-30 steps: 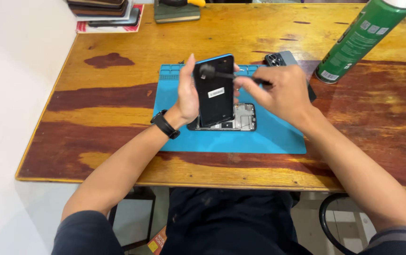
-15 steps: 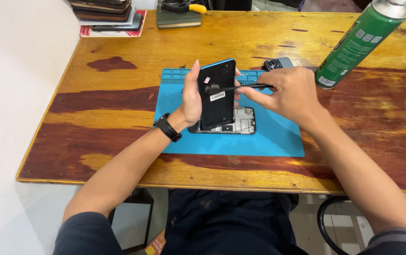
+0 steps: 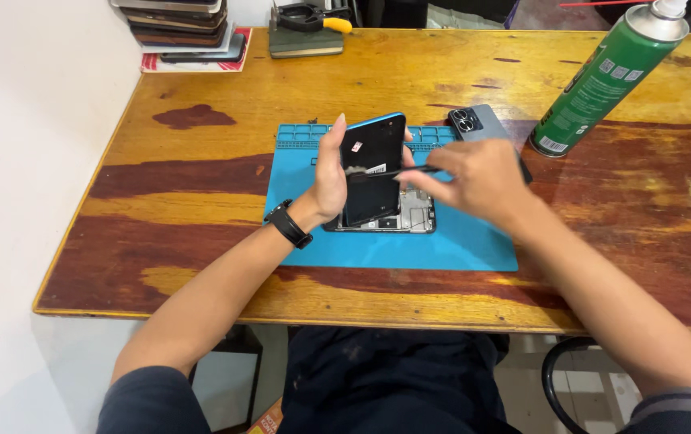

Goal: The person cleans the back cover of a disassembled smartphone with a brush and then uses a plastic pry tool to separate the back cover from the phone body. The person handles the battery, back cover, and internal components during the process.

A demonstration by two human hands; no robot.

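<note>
My left hand (image 3: 328,178) holds a black phone screen panel (image 3: 372,173) with a blue edge, tilted up off an opened phone body (image 3: 412,219) that lies on a blue work mat (image 3: 458,241). My right hand (image 3: 474,181) grips a thin dark tool (image 3: 389,173), maybe tweezers, whose tip rests against the inner face of the panel. A black watch (image 3: 287,224) sits on my left wrist.
A grey phone back cover (image 3: 474,122) with camera rings lies at the mat's far right corner. A green spray can (image 3: 609,76) stands at the right. Stacked phones (image 3: 176,28) and a dark box with a yellow-handled tool (image 3: 307,32) sit along the wooden table's far edge.
My right hand has drawn back to the right and the tool tip has moved lower on the panel. The panel stays raised in my left hand.
</note>
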